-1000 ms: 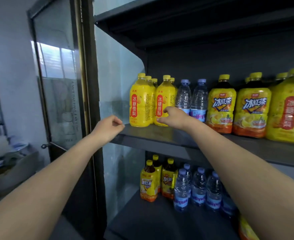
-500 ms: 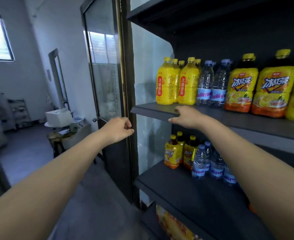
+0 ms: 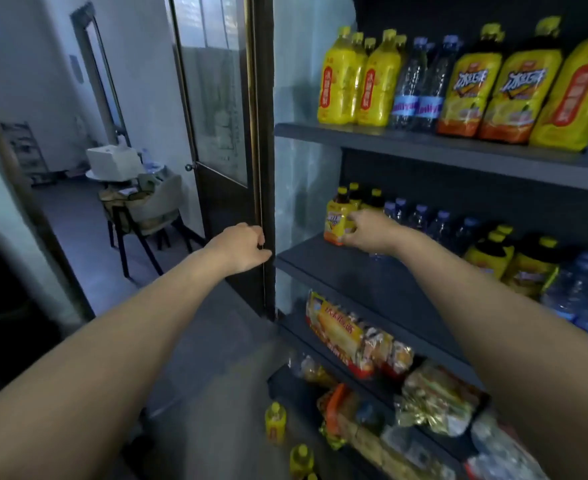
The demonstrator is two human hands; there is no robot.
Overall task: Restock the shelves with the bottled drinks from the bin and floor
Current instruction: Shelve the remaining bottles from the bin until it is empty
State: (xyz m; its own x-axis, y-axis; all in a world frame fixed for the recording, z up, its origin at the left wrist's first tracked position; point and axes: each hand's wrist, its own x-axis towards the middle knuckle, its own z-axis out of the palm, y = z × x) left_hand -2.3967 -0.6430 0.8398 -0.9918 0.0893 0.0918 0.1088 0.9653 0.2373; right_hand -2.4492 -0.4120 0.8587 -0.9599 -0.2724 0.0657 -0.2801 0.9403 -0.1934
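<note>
dropped from the top shelf (image 3: 424, 143) lip, the right hand (image 3: 372, 233) now sits at the middle shelf (image 3: 348, 271), seemingly wrapped — it's smeared — round the small tea bottle (image 3: 335, 223), upright at the row's left end. the left hand (image 3: 240, 247), clenched on nothing, hangs beside the door edge (image 3: 259, 168), farther off — yellow bottles (image 3: 275, 422) stand on the floor (image 3: 216, 341) below.

I see shelf boards (image 3: 354, 278) matt and smooth; metal or painted board, I cannot tell. Upper right, yellow drink bottles (image 3: 337, 81) are glossy plastic in shiny film, water bottles (image 3: 420, 81) clear plastic. Mid-frame, the iced-tea bottle (image 3: 334, 221) has a glossy label. The cabinet door (image 3: 213, 98) is smooth reflective glass with a brassy metal edge strip (image 3: 257, 133). Lower right, snack packets (image 3: 437, 396) — crinkled shiny wrap.
</note>
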